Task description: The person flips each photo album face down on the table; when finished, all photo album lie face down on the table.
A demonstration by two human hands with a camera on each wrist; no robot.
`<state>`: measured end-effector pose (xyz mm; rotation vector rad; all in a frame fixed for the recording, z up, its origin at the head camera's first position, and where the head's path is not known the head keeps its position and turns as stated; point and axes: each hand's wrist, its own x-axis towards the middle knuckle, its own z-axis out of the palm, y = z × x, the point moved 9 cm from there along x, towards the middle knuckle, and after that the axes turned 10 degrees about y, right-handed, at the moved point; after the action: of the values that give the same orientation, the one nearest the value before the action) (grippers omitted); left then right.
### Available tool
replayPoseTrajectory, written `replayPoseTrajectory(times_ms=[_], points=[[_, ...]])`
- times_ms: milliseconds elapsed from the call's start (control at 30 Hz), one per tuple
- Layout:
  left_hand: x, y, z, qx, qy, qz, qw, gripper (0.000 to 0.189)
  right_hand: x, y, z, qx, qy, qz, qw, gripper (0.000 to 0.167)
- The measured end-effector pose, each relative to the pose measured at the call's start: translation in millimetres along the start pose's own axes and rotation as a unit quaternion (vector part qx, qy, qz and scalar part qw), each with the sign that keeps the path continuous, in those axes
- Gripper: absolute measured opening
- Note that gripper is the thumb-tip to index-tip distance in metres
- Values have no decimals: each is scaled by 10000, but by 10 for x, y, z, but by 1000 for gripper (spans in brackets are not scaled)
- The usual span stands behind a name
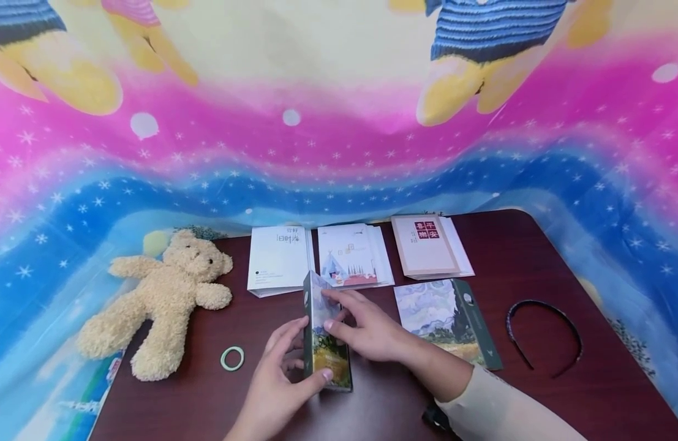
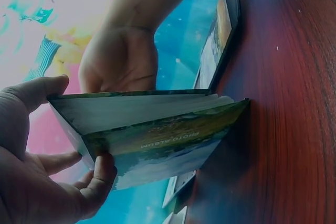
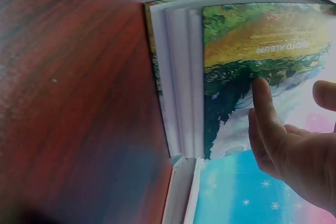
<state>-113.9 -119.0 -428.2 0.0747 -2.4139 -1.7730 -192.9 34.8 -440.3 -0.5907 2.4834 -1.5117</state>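
A photo album (image 1: pixel 329 343) with a painted landscape cover stands on its opening edge, spine up, at the table's middle. In the left wrist view its covers (image 2: pixel 157 145) spread a little, with pale pages between them. My left hand (image 1: pixel 286 367) grips the album near the spine, thumb on one side and fingers on the other. From the right, my right hand (image 1: pixel 369 327) touches the album. The right wrist view shows its fairly straight fingers (image 3: pixel 265 106) against the cover and the thumb apart from it. A matching painted cover piece (image 1: pixel 435 318) lies to the right.
Three white and beige booklets (image 1: pixel 278 260) lie along the back of the dark wooden table (image 1: pixel 537 398). A teddy bear (image 1: pixel 165 294) lies at the left, near a green ring (image 1: pixel 232 359). At the right is a dark headband (image 1: pixel 544 303). A patterned cloth (image 1: pixel 339 135) hangs behind.
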Motion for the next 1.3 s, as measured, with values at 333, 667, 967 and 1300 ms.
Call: replayPoseTrajectory(times_ms=[333, 667, 967, 1300], points=[[-17, 12, 67, -162, 116, -166, 9997, 83, -10, -99, -9, 964, -58, 251, 9950, 56], [-24, 46, 92, -5, 142, -78, 9999, 82, -10, -107, -7, 1233, 30, 308, 9919, 59], [-13, 52, 110, -218, 199, -60, 9995, 89, -1, -111, -5, 1275, 132, 201, 9916, 66], [-4, 27, 147, -258, 69, -126, 9996, 91, -1, -85, -31, 1199, 318, -96, 9922, 77]])
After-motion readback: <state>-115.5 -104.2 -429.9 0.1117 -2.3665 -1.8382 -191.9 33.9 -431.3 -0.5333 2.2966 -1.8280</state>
